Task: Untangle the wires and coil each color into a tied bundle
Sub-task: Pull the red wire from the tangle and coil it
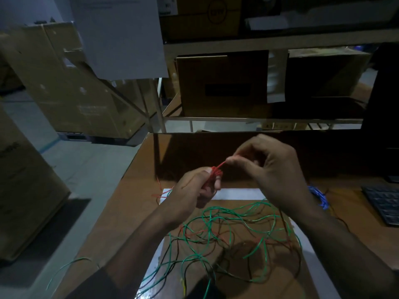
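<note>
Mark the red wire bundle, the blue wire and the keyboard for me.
red wire bundle (pixel 216 172): head view, on the wrapped coils above the left thumb.
blue wire (pixel 319 195): head view, on the middle of the bunch beside the right wrist.
keyboard (pixel 383 201): head view, on its keys.

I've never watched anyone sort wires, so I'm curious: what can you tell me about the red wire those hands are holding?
The red wire is thin and looks plastic-coated. It is gathered into a small tight coil, gripped by the left hand above the table. The right hand pinches a short end that runs up from the coil. More red strands show left of that hand and in the green and dark tangle below.
</note>
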Tool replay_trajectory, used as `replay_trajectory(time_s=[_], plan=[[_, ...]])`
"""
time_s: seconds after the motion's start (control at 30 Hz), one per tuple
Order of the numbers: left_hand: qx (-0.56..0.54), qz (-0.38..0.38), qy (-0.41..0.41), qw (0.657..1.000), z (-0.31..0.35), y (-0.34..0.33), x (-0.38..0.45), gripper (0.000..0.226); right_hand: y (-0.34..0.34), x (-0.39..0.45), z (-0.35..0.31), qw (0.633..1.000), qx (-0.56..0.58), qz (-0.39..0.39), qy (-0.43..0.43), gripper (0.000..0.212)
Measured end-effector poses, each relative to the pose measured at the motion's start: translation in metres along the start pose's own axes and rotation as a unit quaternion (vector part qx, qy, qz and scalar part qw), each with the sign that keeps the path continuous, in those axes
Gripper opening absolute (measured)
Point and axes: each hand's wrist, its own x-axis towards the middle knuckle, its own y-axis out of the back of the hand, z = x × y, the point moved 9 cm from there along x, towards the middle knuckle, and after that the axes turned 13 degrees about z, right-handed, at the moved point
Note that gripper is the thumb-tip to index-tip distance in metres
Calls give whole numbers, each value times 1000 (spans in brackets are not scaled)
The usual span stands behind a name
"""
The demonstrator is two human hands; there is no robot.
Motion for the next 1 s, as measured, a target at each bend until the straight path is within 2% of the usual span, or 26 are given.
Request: replay_trajectory(time_s=[0.13, 0.17, 0.23, 0.3, 0.43, 0.5, 0.57, 0.63, 0.77, 0.87, 0.93, 1.0], plan=[[-161, -56, 87, 982, -5, -5, -8, 38, -4, 12, 17, 998, 44, -26, -45, 36], [-222, -69, 111, 966, -5, -5, -10, 37, -7, 13, 26, 996, 49, -35, -65, 39], [-362, -102, 153, 914, 0, -5, -14, 31, -14, 9, 43, 992, 56, -56, -103, 41], [-447, -118, 159, 872, 9, -2, -14, 25, -27, 0, 55, 986, 48, -92, -127, 41], [-527, -97, 129, 835, 17, 13, -6, 27, -60, -35, 68, 963, 40, -219, -151, 24], [-557, -81, 124, 817, 18, 23, -2, 31, -65, -52, 74, 935, 101, -261, -218, 18], [-569, -63, 126, 810, 15, 29, -1, 33, -56, -56, 77, 912, 175, -237, -284, 20], [-571, -56, 128, 809, 14, 30, -3, 33, -41, -48, 82, 920, 184, -184, -292, 19], [-595, -56, 115, 793, 24, 38, -1, 32, -17, -38, 95, 957, 121, -101, -245, 11], [-607, -56, 100, 786, 35, 48, 0, 28, -5, -38, 101, 985, 22, -41, -166, 7], [-595, -34, 76, 799, 45, 52, -1, 32, -7, -46, 105, 990, -16, -11, -143, 10], [-560, 31, 16, 828, 56, 59, 3, 35, -22, -64, 105, 989, -19, -16, -146, 17]])
